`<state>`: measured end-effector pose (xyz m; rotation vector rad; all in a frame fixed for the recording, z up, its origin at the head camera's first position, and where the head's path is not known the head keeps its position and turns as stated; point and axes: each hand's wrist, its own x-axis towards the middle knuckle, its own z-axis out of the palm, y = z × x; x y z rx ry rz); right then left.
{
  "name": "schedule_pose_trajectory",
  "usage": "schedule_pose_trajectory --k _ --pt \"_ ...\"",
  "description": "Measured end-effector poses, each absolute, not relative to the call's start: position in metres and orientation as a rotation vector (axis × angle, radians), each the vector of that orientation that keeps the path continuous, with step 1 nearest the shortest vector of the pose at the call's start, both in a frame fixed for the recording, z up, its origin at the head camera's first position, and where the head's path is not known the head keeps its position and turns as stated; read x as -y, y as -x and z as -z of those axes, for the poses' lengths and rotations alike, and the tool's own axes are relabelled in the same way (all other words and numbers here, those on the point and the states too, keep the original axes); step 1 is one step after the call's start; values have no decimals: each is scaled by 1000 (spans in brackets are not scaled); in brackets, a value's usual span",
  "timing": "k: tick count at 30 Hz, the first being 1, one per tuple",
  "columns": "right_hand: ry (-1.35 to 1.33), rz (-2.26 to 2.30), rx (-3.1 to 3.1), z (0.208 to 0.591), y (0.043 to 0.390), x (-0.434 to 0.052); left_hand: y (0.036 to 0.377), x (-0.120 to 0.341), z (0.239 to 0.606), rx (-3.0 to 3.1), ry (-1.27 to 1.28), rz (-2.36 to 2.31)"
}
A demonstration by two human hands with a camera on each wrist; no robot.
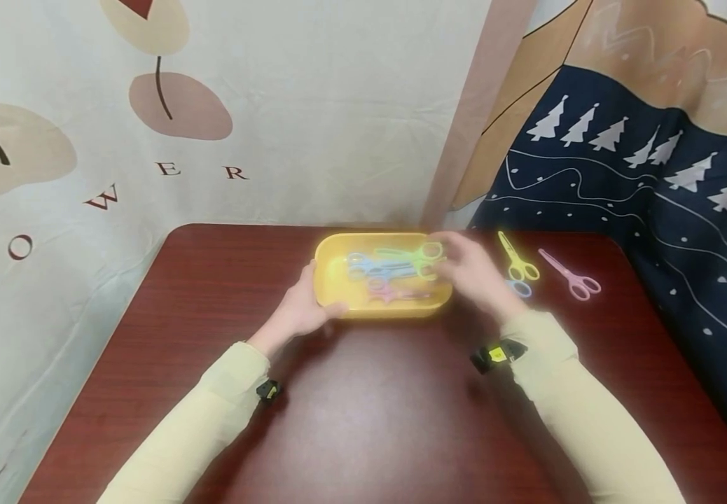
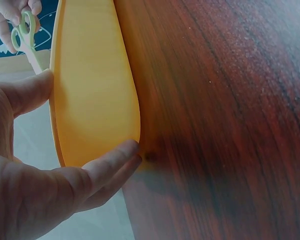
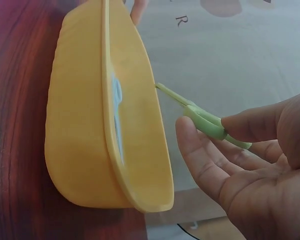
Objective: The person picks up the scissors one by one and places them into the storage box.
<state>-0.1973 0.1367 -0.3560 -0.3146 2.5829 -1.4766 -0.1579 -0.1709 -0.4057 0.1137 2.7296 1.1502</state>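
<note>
Left hand (image 1: 300,308) fingers clamped on yellow tray (image 1: 332,297) edge — right hand (image 1: 473,273) fingers pinch green scissors (image 1: 410,257).

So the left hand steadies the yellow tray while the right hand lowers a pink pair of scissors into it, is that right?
Not quite: the scissors in the right hand are green, not pink, as the right wrist view shows. A pink pair lies untouched on the table to the right. The rest holds: the left hand steadies the yellow tray.
</note>
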Motion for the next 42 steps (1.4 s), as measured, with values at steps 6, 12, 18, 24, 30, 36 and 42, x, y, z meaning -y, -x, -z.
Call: schedule_pose_trajectory --k 6,12,18,24,30,36,42 --pt "308 1442 -2572 357 200 -131 158 171 406 -2734 -126 -1158" --pt "331 1431 -2543 357 200 -126 158 170 405 -2738 -133 -1141" --pt "336 1475 -2492 360 202 -119 159 171 404 -2743 -151 -1130" --pt "333 1491 -2469 364 205 -113 160 171 405 -2733 -136 -1124" --pt "330 1549 -2397 367 207 -106 159 170 403 -2727 -117 -1125" --pt "339 1626 -2327 373 209 -97 158 170 403 -2734 -131 -1128" --pt "397 1607 -2360 378 208 -91 159 170 403 -2733 -127 -1120"
